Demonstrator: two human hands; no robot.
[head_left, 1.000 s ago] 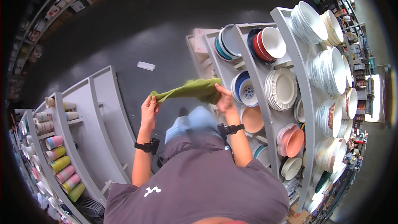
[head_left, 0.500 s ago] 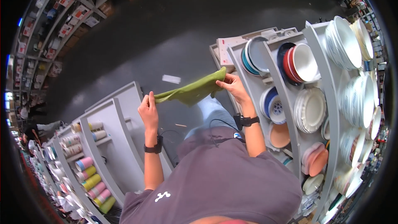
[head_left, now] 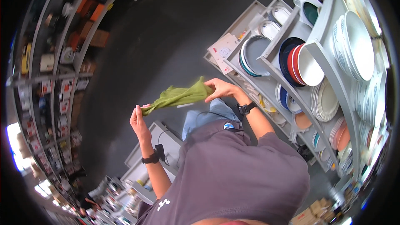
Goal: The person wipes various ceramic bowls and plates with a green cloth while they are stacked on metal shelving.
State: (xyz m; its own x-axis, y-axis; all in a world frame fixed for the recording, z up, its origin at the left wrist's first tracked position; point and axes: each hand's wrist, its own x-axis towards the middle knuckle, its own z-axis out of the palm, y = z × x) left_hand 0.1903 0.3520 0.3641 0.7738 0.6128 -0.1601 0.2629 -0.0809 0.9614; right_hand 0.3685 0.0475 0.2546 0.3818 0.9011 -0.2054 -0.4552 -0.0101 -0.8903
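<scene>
A green cloth (head_left: 177, 96) is stretched between my two hands in front of me, bunched and wrinkled along its length. My left hand (head_left: 139, 121) pinches its lower left end between thumb and fingers. At the upper right end, my right hand (head_left: 221, 89) grips the cloth with thumb and fingers closed on it. The cloth hangs over the dark floor, apart from any shelf. Both wrists wear black straps with a small dark device. My right hand is the one nearer the shelves of dishes.
To the right, grey shelves (head_left: 275, 79) hold stacked plates and bowls, among them red-and-white bowls (head_left: 306, 64) and large white bowls (head_left: 354, 46). A white box (head_left: 223, 52) sits at the shelf end. Tall racks with boxes (head_left: 100, 38) line the left. Another grey shelf (head_left: 156, 135) stands by my left arm.
My body has turned, so the shelves have shifted in view and the left shelf has dropped lower. Both hands still hold the cloth, which is now more bunched.
</scene>
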